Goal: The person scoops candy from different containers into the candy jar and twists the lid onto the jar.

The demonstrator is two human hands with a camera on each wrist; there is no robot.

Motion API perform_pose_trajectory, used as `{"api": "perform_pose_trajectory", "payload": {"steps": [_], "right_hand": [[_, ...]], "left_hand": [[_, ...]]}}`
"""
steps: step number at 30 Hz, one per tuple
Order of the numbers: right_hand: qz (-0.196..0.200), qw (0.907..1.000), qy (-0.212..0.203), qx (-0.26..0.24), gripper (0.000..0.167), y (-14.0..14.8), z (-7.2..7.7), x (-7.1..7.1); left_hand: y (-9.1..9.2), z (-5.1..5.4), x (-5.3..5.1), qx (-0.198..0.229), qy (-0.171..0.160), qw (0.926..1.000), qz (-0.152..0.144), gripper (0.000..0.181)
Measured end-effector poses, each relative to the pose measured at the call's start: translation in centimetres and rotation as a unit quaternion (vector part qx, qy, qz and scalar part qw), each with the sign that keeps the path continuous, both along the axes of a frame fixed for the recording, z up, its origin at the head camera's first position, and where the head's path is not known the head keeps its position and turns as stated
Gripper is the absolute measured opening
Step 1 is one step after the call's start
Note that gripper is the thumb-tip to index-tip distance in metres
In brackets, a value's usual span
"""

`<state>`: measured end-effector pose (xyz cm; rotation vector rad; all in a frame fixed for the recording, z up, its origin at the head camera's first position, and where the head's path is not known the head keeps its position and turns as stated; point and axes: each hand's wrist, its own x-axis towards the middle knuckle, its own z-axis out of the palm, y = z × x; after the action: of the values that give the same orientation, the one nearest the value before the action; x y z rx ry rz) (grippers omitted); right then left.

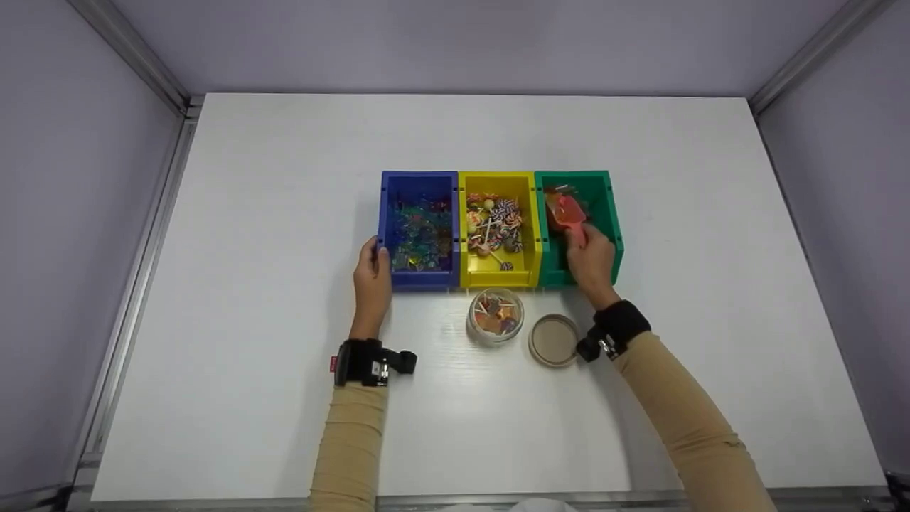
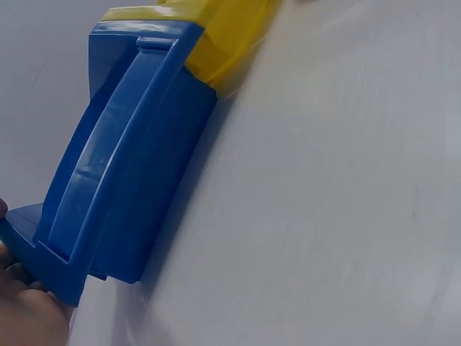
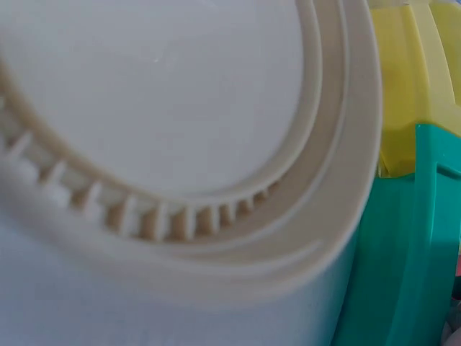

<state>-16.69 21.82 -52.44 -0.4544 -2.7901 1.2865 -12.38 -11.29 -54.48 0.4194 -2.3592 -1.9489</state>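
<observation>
At the blue bin's (image 1: 423,279) left front corner, my left hand (image 1: 371,291) grips the side wall, thumb at the rim and fingers outside. My right hand (image 1: 593,264) holds a pink-red scoop (image 1: 570,212) by its handle inside the green bin (image 1: 603,195). The scoop's bowl lies among wrapped orange-red candies (image 1: 561,190) at that bin's left side. Colourful wrapped pieces (image 1: 419,238) fill much of the blue bin. Between them, the yellow bin (image 1: 527,274) holds several small lollipops (image 1: 503,213).
In front of the bins stands an open clear jar (image 1: 495,316) with candies and lollipops inside. A beige lid (image 1: 554,341) lies right of it, close to the right wrist strap (image 1: 620,323). All rest on a white table (image 1: 242,284) with walls behind and beside.
</observation>
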Motion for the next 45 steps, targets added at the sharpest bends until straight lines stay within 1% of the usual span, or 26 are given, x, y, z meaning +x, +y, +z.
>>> {"api": "perform_pose_trajectory", "payload": {"steps": [8, 15, 26, 32, 39, 45], "right_hand": [[0.000, 0.9999, 0.017, 0.001, 0.035, 0.1, 0.0, 0.2], [-0.005, 0.9998, 0.016, -0.011, 0.036, 0.0, 0.2, 0.5], [-0.002, 0.9993, 0.036, 0.003, 0.034, 0.1, 0.2, 0.7], [-0.003, 0.9988, 0.049, 0.007, 0.034, 0.1, 0.4, 0.9], [-0.004, 0.9984, 0.056, -0.006, 0.034, 0.3, 0.2, 1.2], [-0.003, 0.9963, 0.082, -0.025, 0.031, 0.4, 0.0, 1.4]], "left_hand": [[0.3, -0.1, 0.0, 0.000, -0.003, 1.0000, 0.004, 0.046], [0.4, -0.1, 0.1, 0.004, 0.007, 1.0000, -0.004, 0.047], [0.4, -0.2, 0.1, 0.003, 0.009, 1.0000, 0.000, 0.046], [0.4, -0.2, 0.2, 0.009, 0.008, 0.9999, -0.003, 0.046], [0.3, -0.2, 0.1, -0.001, -0.005, 1.0000, -0.007, 0.047], [0.2, -0.3, 0.0, 0.009, -0.002, 0.9999, -0.005, 0.047]]}}
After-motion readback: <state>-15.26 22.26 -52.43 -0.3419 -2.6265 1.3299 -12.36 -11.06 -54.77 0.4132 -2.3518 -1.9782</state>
